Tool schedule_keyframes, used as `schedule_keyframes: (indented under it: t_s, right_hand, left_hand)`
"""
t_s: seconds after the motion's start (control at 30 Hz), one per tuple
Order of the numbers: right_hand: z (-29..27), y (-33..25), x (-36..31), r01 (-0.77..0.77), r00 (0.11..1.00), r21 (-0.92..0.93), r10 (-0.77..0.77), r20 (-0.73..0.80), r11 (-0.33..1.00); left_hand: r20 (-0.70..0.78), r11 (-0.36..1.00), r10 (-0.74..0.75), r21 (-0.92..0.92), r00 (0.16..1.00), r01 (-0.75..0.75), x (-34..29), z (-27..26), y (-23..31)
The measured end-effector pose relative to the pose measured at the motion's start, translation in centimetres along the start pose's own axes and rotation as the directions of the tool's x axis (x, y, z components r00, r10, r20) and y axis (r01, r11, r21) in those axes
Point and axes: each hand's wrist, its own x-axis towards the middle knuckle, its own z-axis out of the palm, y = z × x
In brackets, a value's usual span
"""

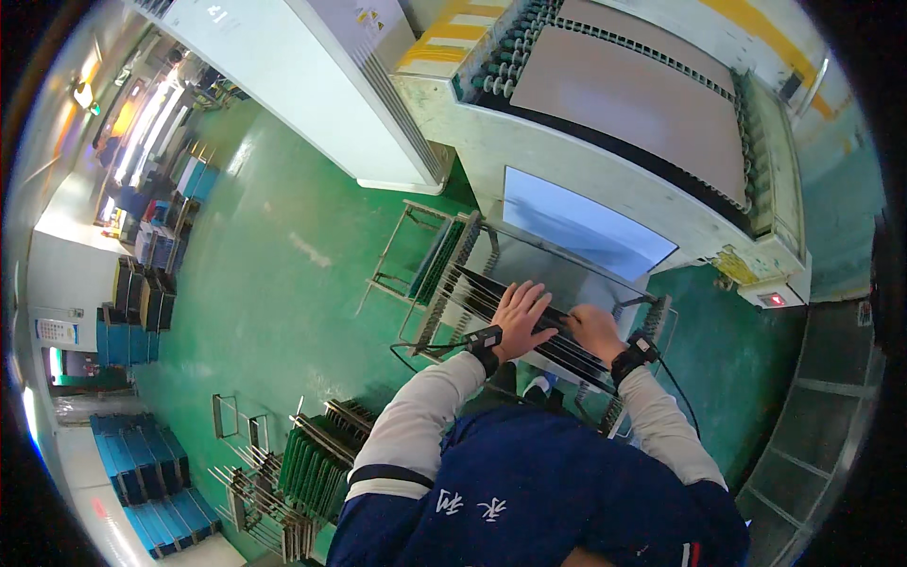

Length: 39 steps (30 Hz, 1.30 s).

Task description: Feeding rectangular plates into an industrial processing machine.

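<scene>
In front of me stands a metal rack [460, 250] with slotted side rails. Several thin dark panels [482, 295] stand on edge in it, close together. My left hand [520, 319] lies over the panels' upper edges with its fingers stretched out and holds nothing. Beside it, my right hand [593, 333] is closed, its fingers curled at the top edge of a dark panel; the fingertips are hidden. Each wrist wears a small black device with a cable.
Beyond the rack is a conveyor machine [605, 142] with large flat brown sheets [633, 104] on rollers. A tall white cabinet [312, 85] stands left of it. Racks of green boards [316, 468] are at lower left, blue stacks [142, 463] farther left. A grey frame [812, 406] rises at right.
</scene>
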Motion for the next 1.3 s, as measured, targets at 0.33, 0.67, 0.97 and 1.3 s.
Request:
schedule_keyframes:
  t_s: [0.33, 0.67, 0.97, 1.3]
  right_hand:
    - [0.8, 1.8, 0.7, 0.031, 0.999, -0.011, -0.031, 0.024, 0.999]
    - [-0.5, -0.8, 0.0, 0.092, 0.996, -0.205, -0.091, 0.014, 0.974]
    - [-14.6, -8.8, -4.2, 0.109, 0.975, -0.164, -0.138, -0.173, 0.980]
    - [-20.2, -4.5, -7.7, 0.199, 0.787, 0.750, 0.353, -0.506, 0.631]
  left_hand:
    - [-0.163, 0.991, 0.118, -0.040, 0.979, -0.126, -1.1, 0.2, 0.4]
    - [-0.067, 0.998, 0.039, -0.036, 0.997, -0.042, -0.9, 1.7, -0.3]
    - [0.112, 0.999, 0.042, 0.005, 0.993, -0.043, 0.0, 1.7, -0.6]
    - [0.097, 0.992, 0.114, 0.049, 0.989, -0.119, 1.2, 0.3, -0.1]
